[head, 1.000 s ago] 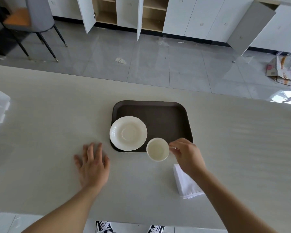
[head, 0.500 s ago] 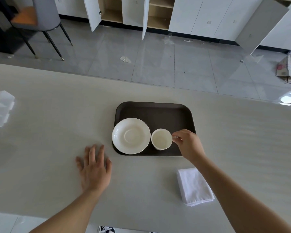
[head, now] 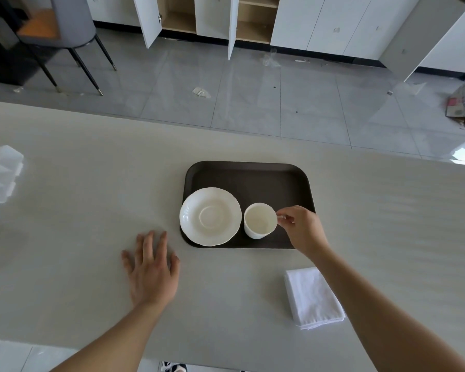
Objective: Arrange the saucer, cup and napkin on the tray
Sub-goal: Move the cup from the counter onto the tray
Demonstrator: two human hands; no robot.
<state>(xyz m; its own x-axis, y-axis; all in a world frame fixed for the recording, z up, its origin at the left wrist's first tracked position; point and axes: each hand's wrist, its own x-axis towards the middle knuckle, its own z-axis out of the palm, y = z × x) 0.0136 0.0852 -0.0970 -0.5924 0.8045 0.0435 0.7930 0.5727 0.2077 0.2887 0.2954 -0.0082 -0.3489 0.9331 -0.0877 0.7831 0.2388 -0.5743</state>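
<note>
A dark brown tray (head: 253, 178) lies on the pale table. A white scalloped saucer (head: 210, 216) rests on its near left part, slightly over the tray's edge. Right of the saucer stands an empty white cup (head: 259, 220) on the tray. My right hand (head: 301, 229) pinches the cup's handle at its right side. My left hand (head: 152, 268) lies flat on the table, fingers spread, just left of the tray's near corner. A folded white napkin (head: 313, 298) lies on the table, near and right of the tray, beside my right forearm.
A clear plastic container (head: 0, 174) sits at the table's left edge. The table's far edge (head: 226, 130) runs across the view, with grey floor, a chair (head: 65, 28) and open white cabinets (head: 212, 20) beyond it.
My right hand carried the cup from the table's near side onto the tray and set it down beside the saucer. My left hand stayed flat on the table.
</note>
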